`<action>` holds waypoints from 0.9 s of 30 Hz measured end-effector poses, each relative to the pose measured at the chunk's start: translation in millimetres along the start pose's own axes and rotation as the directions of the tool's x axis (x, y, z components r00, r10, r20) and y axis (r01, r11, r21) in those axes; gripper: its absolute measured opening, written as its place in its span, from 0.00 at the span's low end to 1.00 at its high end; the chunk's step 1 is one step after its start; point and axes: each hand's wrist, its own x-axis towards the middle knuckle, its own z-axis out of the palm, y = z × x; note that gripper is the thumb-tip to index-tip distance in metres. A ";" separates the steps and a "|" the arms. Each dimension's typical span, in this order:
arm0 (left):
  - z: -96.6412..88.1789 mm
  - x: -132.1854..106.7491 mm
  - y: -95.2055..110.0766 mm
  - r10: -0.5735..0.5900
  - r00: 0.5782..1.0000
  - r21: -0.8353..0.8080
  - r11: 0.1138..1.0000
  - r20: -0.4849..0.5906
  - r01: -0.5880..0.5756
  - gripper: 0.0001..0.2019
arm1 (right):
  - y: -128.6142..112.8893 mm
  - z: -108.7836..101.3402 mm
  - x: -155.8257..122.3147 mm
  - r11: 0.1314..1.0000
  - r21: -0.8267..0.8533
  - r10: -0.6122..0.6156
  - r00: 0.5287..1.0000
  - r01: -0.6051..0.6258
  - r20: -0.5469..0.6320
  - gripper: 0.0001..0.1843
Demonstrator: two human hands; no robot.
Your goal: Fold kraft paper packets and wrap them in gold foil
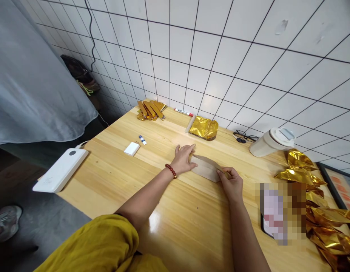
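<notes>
A dull grey-beige sheet of paper [205, 168], partly folded with its far edge raised, is between my hands just above or on the table. My left hand [184, 159], with a red bead bracelet on the wrist, grips the sheet's left end, thumb on the near face. At the right end, my right hand [232, 184] pinches the raised edge between thumb and fingers. Beyond them lies a stack of gold foil paper [204, 127]. Farther left is a pile of folded gold foil strips [151, 110]. Crumpled-looking folded gold foil pieces [327, 215] lie along the right side.
A white tumbler [269, 142] and glasses [245, 136] stand near the tiled wall, with a marker [184, 112] farther left. A white charger [131, 149], a small blue-white tube [142, 140] and a power bank [61, 170] are left. A phone [272, 213] lies right, partly blurred.
</notes>
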 end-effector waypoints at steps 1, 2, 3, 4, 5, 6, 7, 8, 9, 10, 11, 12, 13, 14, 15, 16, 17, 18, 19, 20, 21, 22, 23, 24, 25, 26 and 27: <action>-0.2 0.0 0.1 -0.003 1.000 -0.014 1.000 -0.003 0.003 0.46 | 0.2 -0.4 -0.9 0.998 0.049 0.029 1.000 -0.029 -0.002 0.14; -0.7 0.0 0.2 -0.011 1.000 -0.033 0.999 0.001 0.011 0.46 | 0.4 -0.8 -1.6 0.994 0.092 0.051 0.999 -0.051 0.003 0.15; -1.2 0.1 0.1 -0.019 1.000 -0.056 0.998 0.010 0.020 0.45 | 0.4 -1.2 -2.2 0.990 0.127 0.063 0.998 -0.064 0.008 0.15; -1.9 0.3 -0.2 -0.026 0.999 -0.084 0.996 0.021 0.028 0.43 | 0.3 -1.4 -2.6 0.986 0.151 0.063 0.998 -0.064 0.010 0.15; -2.5 0.6 -0.9 -0.032 0.999 -0.121 0.992 0.033 0.035 0.41 | -0.1 -1.6 -2.8 0.984 0.165 0.059 0.998 -0.060 0.010 0.15; -2.9 1.0 -1.9 -0.034 0.998 -0.168 0.985 0.044 0.041 0.39 | -0.7 -1.7 -2.9 0.983 0.174 0.053 0.999 -0.054 0.008 0.15; -3.2 1.4 -3.2 -0.033 0.998 -0.226 0.973 0.052 0.044 0.37 | -1.6 -1.6 -2.8 0.983 0.179 0.045 0.999 -0.046 0.010 0.16; -3.3 1.9 -4.6 -0.031 0.998 -0.299 0.953 0.057 0.047 0.35 | -2.7 -1.5 -2.5 0.983 0.181 0.033 0.999 -0.037 0.023 0.18; -3.3 2.4 -6.1 -0.031 0.998 -0.387 0.921 0.063 0.053 0.34 | -3.8 -1.4 -2.2 0.983 0.184 0.020 0.999 -0.028 0.045 0.21; -3.3 2.8 -7.3 -0.035 0.997 -0.481 0.874 0.072 0.065 0.34 | -5.0 -1.3 -1.9 0.982 0.186 0.009 0.997 -0.023 0.076 0.25; -3.4 3.0 -8.2 -0.045 0.995 -0.574 0.814 0.085 0.086 0.35 | -5.9 -1.3 -1.7 0.982 0.186 0.004 0.994 -0.024 0.110 0.29; -3.6 3.1 -8.5 -0.060 0.993 -0.660 0.743 0.102 0.113 0.35 | -6.7 -1.3 -1.6 0.983 0.178 0.009 0.990 -0.033 0.139 0.31; -4.1 3.0 -8.3 -0.078 0.989 -0.731 0.667 0.125 0.144 0.36 | -7.1 -1.4 -1.7 0.985 0.164 0.024 0.987 -0.050 0.157 0.30; -4.7 2.7 -7.6 -0.095 0.984 -0.786 0.593 0.148 0.176 0.37 | -7.4 -1.7 -1.9 0.987 0.146 0.043 0.985 -0.068 0.165 0.27; -5.4 2.3 -6.3 -0.111 0.980 -0.824 0.530 0.166 0.200 0.37 | -7.5 -2.0 -2.3 0.988 0.132 0.060 0.984 -0.083 0.166 0.23; -6.2 1.7 -4.7 -0.126 0.976 -0.851 0.478 0.178 0.217 0.37 | -7.6 -2.4 -2.7 0.988 0.123 0.074 0.983 -0.095 0.167 0.20; -7.0 1.1 -2.6 -0.141 0.973 -0.873 0.431 0.183 0.227 0.37 | -7.7 -2.9 -3.1 0.987 0.123 0.085 0.982 -0.107 0.169 0.18; -7.6 0.5 0.0 -0.156 0.970 -0.893 0.386 0.186 0.233 0.37 | -7.9 -3.4 -3.4 0.984 0.130 0.094 0.980 -0.118 0.173 0.17; -7.8 -0.2 3.1 -0.170 0.967 -0.911 0.336 0.189 0.237 0.38 | -8.3 -3.8 -3.5 0.981 0.144 0.103 0.979 -0.129 0.179 0.16; -7.6 -1.1 7.0 -0.181 0.964 -0.930 0.279 0.193 0.239 0.38 | -9.0 -4.1 -3.4 0.977 0.161 0.113 0.978 -0.141 0.174 0.16; -6.7 -2.0 11.8 -0.191 0.962 -0.947 0.217 0.196 0.236 0.38 | -9.8 -4.2 -3.1 0.972 0.180 0.123 0.979 -0.153 0.164 0.16; -4.8 -3.1 17.6 -0.198 0.960 -0.961 0.151 0.200 0.231 0.38 | -10.8 -4.1 -2.6 0.968 0.197 0.129 0.980 -0.158 0.150 0.16; -1.8 -4.2 24.5 -0.206 0.958 -0.971 0.090 0.198 0.220 0.37 | -11.8 -3.9 -2.0 0.964 0.215 0.128 0.983 -0.154 0.130 0.16; 2.4 -5.3 32.2 -0.215 0.958 -0.978 0.041 0.192 0.205 0.36 | -12.8 -3.5 -1.3 0.962 0.232 0.125 0.987 -0.146 0.105 0.16; 7.8 -6.4 40.5 -0.223 0.956 -0.980 -0.006 0.193 0.197 0.34 | -13.6 -2.9 -0.6 0.958 0.250 0.123 0.989 -0.139 0.080 0.16; 14.2 -7.2 48.9 -0.225 0.954 -0.980 -0.042 0.199 0.195 0.32 | -14.2 -2.4 0.0 0.953 0.270 0.125 0.990 -0.136 0.059 0.17; 21.3 -7.8 56.9 -0.211 0.952 -0.975 -0.064 0.220 0.211 0.30 | -14.4 -1.9 0.4 0.946 0.293 0.131 0.990 -0.139 0.045 0.17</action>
